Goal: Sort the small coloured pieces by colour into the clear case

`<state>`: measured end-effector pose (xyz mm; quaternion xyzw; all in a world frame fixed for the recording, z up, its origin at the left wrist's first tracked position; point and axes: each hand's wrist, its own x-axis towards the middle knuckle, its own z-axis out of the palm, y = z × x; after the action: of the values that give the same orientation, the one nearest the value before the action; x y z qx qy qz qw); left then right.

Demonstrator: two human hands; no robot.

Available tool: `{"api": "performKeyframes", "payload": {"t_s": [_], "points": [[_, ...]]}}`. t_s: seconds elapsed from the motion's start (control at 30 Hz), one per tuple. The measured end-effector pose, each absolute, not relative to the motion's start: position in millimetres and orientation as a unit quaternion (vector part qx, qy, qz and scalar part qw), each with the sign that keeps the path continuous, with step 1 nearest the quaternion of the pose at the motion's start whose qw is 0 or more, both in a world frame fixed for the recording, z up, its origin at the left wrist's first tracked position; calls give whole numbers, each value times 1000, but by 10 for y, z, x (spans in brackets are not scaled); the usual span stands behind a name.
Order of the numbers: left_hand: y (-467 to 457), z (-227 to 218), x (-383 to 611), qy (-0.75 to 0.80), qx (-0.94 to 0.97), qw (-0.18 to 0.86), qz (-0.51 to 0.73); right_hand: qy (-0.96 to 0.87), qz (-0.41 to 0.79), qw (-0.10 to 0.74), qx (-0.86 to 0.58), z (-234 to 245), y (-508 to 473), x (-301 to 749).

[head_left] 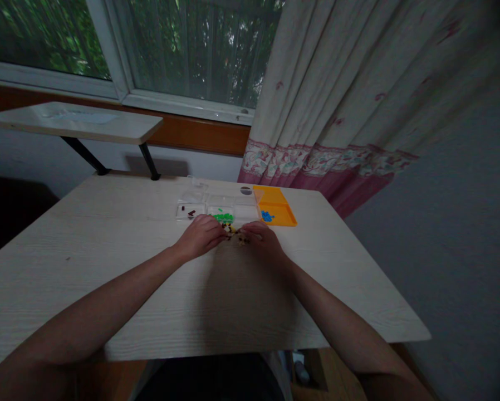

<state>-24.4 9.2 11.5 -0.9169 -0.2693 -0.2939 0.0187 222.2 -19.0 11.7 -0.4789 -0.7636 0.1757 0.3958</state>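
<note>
My left hand (203,236) has its fingers closed at the left side of a small cluster of cream, yellow and dark pieces (228,228). From the other side, the fingertips of my right hand (263,238) are drawn together over the right part of this cluster. The pieces are too small to name their kind. Just beyond my left fingers, small green pieces (222,218) lie in a clear compartment box (235,203). Brown pieces (191,213) sit in its left compartment. Past my right hand, blue pieces (267,216) rest in an orange tray (285,214).
A round dark object (246,190) is behind the clear box. At the back left, a raised shelf (128,125) stands on black legs (148,161). A curtain (317,111) hangs behind the right side of the wooden table (150,312).
</note>
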Motion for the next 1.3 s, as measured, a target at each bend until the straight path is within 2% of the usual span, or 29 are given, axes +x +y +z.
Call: {"api": "performKeyframes", "payload": {"t_s": [0.33, 0.6, 0.77, 0.97, 1.3], "points": [[173, 193, -507, -349, -869, 34, -350, -808, 78, 375, -448, 119, -93, 2406], [351, 136, -642, -421, -815, 17, -397, -843, -11, 261, -471, 185, -107, 2517], [439, 84, -710, -458, -791, 20, -405, -838, -52, 223, -495, 187, -126, 2563], [518, -2, -774, -493, -764, 23, -416, -844, -60, 188, -498, 186, -136, 2566], [549, -53, -805, -523, -741, 31, -419, -845, -63, 180, -500, 230, -177, 2501]]}}
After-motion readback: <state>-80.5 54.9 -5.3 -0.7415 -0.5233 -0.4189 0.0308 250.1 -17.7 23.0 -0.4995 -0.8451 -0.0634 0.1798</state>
